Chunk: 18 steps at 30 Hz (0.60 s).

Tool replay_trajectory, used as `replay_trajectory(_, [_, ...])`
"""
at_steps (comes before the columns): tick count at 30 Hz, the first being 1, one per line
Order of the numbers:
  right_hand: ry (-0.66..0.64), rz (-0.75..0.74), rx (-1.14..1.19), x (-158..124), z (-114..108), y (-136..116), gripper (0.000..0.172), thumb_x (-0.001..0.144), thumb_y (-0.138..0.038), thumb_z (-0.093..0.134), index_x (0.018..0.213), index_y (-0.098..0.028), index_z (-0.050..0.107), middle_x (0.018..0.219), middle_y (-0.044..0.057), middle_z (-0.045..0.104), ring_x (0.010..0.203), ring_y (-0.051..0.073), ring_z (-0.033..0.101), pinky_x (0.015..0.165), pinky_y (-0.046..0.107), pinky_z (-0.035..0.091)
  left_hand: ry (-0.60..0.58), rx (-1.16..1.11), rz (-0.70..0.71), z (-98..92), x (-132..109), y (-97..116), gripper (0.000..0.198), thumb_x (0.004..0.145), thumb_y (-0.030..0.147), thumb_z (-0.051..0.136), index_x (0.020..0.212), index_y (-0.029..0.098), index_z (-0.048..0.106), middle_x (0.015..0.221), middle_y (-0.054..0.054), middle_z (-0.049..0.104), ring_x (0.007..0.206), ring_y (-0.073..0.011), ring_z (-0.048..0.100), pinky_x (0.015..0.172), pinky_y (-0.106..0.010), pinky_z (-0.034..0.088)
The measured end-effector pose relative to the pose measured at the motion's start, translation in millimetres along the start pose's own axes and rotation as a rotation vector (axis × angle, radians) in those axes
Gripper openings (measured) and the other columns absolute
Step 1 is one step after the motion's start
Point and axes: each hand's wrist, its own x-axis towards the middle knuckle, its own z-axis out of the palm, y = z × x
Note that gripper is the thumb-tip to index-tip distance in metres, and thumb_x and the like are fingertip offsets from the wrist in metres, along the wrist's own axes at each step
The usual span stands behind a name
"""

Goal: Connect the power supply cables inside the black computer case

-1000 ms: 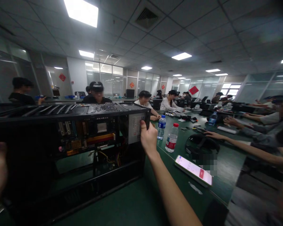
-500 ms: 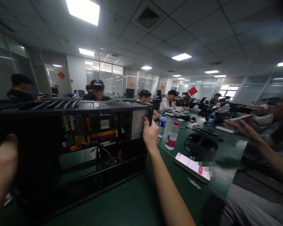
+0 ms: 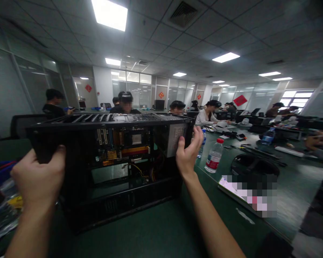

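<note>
Computer case (image 3: 78, 165) | left hand (image 3: 40, 175) clasping its left end | right hand (image 3: 188, 154) at its right edge, thumb in front, grip unclear

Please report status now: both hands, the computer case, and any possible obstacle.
Left hand gripping computer case at left end. Right hand at right end, grip unclear. Side open. Possible obstacle: blue-capped bottle, partly hidden behind right hand.

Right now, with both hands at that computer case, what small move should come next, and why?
Probably curl the right hand more snugly around its end of the computer case: its fingers look straighter than those of the left hand, and a red-capped bottle stands to the right in view.
</note>
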Motion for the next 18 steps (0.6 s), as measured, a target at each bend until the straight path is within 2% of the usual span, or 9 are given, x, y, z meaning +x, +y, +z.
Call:
replay_trajectory(2, [-0.018,-0.256,0.063,-13,-1,-12,0.036,0.091,-0.033,0.050,0.124,-0.020,0.053,0.129,0.016,0.056,0.126,0.029,0.048,0.104,0.049,0.038,0.031,-0.016,0.020,-1.0,-1,15,0.027,0.072,0.040,0.064,0.076,0.014,0.061,0.060,0.004,0.048,0.054,-0.0113,0.042,0.048,-0.022,0.029])
replay_trajectory(3, [-0.144,-0.381,0.125,-21,1,-19,0.028,0.091,-0.030,0.050,0.117,-0.022,0.058,0.120,0.013,0.061,0.119,0.028,0.054,0.100,0.046,0.041,0.035,-0.019,0.021,-3.1,-2,19,0.026,0.072,0.040,0.064,0.074,0.015,0.060,0.059,0.005,0.046,0.053,-0.0105,0.041,0.048,-0.022,0.029])
replay_trajectory(4, [-0.353,-0.454,0.183,-28,4,-26,0.022,0.092,-0.028,0.048,0.109,-0.023,0.061,0.109,0.010,0.066,0.108,0.025,0.060,0.095,0.041,0.045,0.028,-0.017,0.019,-5.5,-4,22,0.025,0.072,0.039,0.064,0.072,0.015,0.059,0.057,0.005,0.043,0.052,-0.0099,0.039,0.048,-0.021,0.029])
replay_trajectory(5, [-0.606,-0.471,0.205,-35,10,-32,0.022,0.093,-0.028,0.046,0.105,-0.022,0.063,0.100,0.009,0.069,0.097,0.022,0.065,0.089,0.036,0.048,0.021,-0.012,0.012,-7.7,-5,22,0.025,0.072,0.040,0.064,0.071,0.015,0.058,0.056,0.006,0.042,0.052,-0.0094,0.038,0.048,-0.021,0.029])
replay_trajectory(7, [-1.002,-0.270,0.055,-46,26,-38,0.030,0.098,-0.030,0.038,0.103,-0.019,0.066,0.089,0.009,0.072,0.081,0.021,0.068,0.076,0.031,0.050,0.001,-0.013,0.007,-10.4,-7,22,0.027,0.074,0.040,0.063,0.071,0.014,0.058,0.056,0.006,0.041,0.051,-0.0089,0.037,0.049,-0.021,0.029])
replay_trajectory(10, [-1.531,-0.219,-0.165,-55,56,-30,0.029,0.094,-0.037,0.051,0.102,-0.018,0.071,0.096,0.010,0.074,0.089,0.025,0.070,0.072,0.028,0.050,-0.001,-0.042,0.018,-10.0,-7,21,0.027,0.075,0.041,0.063,0.073,0.014,0.059,0.057,0.006,0.042,0.052,-0.0089,0.038,0.049,-0.020,0.029])
replay_trajectory(13, [-1.726,-0.186,-0.393,-59,75,-18,0.033,0.090,-0.038,0.061,0.112,-0.016,0.071,0.110,0.013,0.072,0.100,0.026,0.069,0.076,0.027,0.051,0.000,-0.058,0.025,-8.6,-6,19,0.026,0.074,0.040,0.064,0.074,0.014,0.060,0.057,0.006,0.043,0.052,-0.0091,0.039,0.049,-0.020,0.029])
replay_trajectory(16, [-1.770,-0.188,-0.472,-63,78,-16,0.039,0.080,-0.037,0.073,0.109,-0.012,0.073,0.111,0.020,0.071,0.100,0.031,0.069,0.076,0.031,0.052,-0.009,-0.037,0.016,-9.3,-5,18,0.026,0.074,0.040,0.064,0.073,0.015,0.059,0.055,0.006,0.042,0.051,-0.0090,0.038,0.048,-0.021,0.028])
replay_trajectory(18, [-1.780,-0.192,-0.485,-66,77,-18,0.038,0.083,-0.037,0.070,0.111,-0.011,0.072,0.113,0.021,0.070,0.101,0.032,0.069,0.076,0.032,0.053,-0.011,-0.024,0.013,-10.4,-6,19,0.026,0.074,0.040,0.063,0.070,0.015,0.057,0.054,0.007,0.041,0.050,-0.0087,0.037,0.049,-0.021,0.028])
